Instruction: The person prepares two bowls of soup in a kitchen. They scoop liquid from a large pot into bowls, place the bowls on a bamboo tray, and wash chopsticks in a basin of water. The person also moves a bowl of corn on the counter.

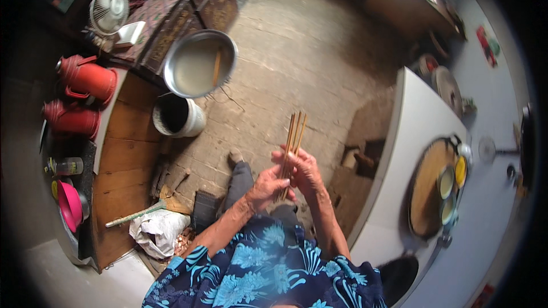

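A small bundle of thin wooden chopsticks (295, 134) is held between both hands, its upper ends slightly fanned out. My left hand (269, 185) grips the lower part, thumb across the sticks. Higher up, my right hand (303, 167) closes around their middle, with the thumb laid along them. The lower ends show just below the left hand. Parts of the sticks are hidden behind the fingers, and their exact number is hard to tell.
A metal basin (192, 72) of cloudy water holds a wooden stick; beside it is a white bucket (180, 117). Red thermos flasks (85, 81) stand at left. A round wooden board (424, 196) and bowls (446, 182) sit on the white counter (385, 218) at right.
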Demonstrator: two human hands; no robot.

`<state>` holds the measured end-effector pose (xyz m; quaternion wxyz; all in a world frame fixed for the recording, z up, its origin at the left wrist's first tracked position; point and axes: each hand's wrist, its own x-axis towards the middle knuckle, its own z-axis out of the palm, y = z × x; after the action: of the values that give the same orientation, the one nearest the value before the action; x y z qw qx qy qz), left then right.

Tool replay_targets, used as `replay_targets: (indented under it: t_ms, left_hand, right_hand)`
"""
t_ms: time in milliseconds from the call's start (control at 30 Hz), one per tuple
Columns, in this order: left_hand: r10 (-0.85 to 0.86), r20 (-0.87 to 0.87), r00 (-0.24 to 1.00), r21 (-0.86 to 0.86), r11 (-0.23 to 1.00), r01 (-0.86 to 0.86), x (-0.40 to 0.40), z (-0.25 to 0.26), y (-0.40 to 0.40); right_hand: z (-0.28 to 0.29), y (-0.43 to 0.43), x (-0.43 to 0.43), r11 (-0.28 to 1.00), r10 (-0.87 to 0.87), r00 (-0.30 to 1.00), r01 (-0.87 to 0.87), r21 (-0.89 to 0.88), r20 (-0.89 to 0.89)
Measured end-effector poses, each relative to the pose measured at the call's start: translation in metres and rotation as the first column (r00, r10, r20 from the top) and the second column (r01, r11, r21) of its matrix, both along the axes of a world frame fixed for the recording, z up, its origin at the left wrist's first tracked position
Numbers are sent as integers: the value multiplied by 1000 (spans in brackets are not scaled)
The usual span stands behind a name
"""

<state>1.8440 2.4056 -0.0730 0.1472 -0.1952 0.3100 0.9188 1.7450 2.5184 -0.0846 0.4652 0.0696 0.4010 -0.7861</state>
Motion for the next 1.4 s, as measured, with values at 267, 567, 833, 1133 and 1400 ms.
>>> replay_targets:
  t_ms: [267,567,833,1133,1400]
  left_hand:
    - [204,127,971,-138,973,-186,4,-29,-193]
    - [447,120,886,-506,795,-333,-51,-95,-361]
    - [517,162,841,-601,727,-332,-112,-181,-429]
    - [527,310,791,-691,697,-193,-162,-271,-431]
    - [369,443,817,-320,916,-240,-169,-203,-432]
  right_hand:
    - [-26,-235,-32,979,162,987,-158,129,-22]
    - [-118,-402,-123,961,163,940,-83,262,-301]
    - [-234,-487,-193,854,191,852,101,511,-488]
    - [-260,-495,-200,976,207,961,-216,33,185]
    - [-253,-527,-219,937,309,926,-335,97,216]
